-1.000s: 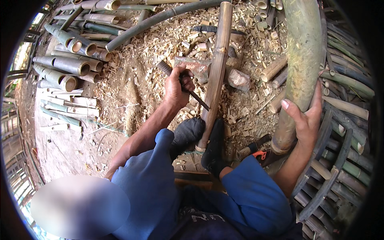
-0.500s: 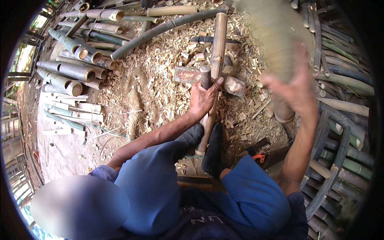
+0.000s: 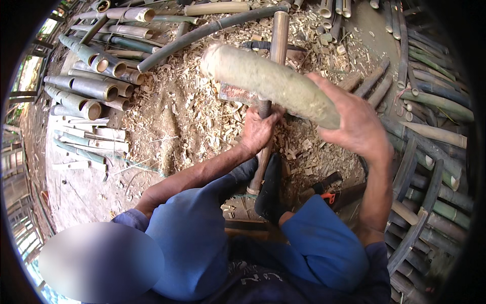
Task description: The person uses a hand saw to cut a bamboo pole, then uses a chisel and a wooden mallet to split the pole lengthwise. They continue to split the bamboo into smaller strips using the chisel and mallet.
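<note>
My left hand (image 3: 259, 129) is closed around an upright chisel (image 3: 264, 109) with a ribbed dark handle; its blade is hidden. The chisel stands against a bamboo pole (image 3: 278, 48), which the same hand also touches. My feet in dark socks (image 3: 268, 195) hold the pole's near end between them. In my right hand (image 3: 357, 121) is a thick pale wooden club (image 3: 268, 81), slightly smeared by motion. The club lies across the view over the chisel's top and the pole; whether it touches the chisel I cannot tell. Partly covered beneath is a reddish-brown wooden block (image 3: 235, 93).
Cut bamboo tubes (image 3: 96, 88) are piled at the left, with split pieces (image 3: 91, 144) nearer. Wood chips (image 3: 192, 111) cover the ground. A long dark bamboo pole (image 3: 212, 30) lies beyond. More bamboo (image 3: 435, 101) is stacked right, near a tool with an orange part (image 3: 328, 197).
My right hand has swung the club down and leftward from the raised position at the upper right, bringing it over the chisel. My left hand and the bamboo pole have hardly moved.
</note>
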A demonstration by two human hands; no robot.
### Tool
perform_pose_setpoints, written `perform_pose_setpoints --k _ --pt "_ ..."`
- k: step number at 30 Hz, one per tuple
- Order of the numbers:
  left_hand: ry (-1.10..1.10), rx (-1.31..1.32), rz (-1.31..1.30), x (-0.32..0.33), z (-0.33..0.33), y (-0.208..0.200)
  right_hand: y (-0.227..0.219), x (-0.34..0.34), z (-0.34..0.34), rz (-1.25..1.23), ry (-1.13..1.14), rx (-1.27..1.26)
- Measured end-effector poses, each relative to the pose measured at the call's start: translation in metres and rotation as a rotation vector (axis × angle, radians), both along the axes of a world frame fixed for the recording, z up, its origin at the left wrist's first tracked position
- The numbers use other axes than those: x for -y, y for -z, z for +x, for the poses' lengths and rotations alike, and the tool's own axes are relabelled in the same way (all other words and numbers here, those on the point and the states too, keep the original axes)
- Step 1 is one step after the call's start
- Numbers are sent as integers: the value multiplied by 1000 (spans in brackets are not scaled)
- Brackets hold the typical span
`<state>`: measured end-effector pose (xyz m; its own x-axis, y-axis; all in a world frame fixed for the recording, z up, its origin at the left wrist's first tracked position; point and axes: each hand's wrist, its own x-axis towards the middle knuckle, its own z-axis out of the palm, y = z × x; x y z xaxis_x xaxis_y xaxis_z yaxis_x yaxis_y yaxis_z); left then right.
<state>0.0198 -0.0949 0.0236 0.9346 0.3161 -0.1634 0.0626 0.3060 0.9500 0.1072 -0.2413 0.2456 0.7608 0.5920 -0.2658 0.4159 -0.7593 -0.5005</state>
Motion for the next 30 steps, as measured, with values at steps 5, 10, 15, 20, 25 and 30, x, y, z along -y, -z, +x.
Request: perform_pose_setpoints --k 5,10,15,20,25,30 --pt "-43 -217 -578 -44 9 31 12 19 4 34 -69 63" --pt "-35 -232 -868 -66 -3 59 26 55 -3 367 143 109" --pt "-148 -279 -686 -62 -20 15 19 73 -20 251 243 303" --pt "-201 -314 -814 -82 -24 16 35 83 -28 323 305 223" --pt "-77 -346 -724 -65 -32 39 39 71 -37 332 236 176" --pt "-98 -358 -661 -50 -31 32 35 62 -44 301 191 129"
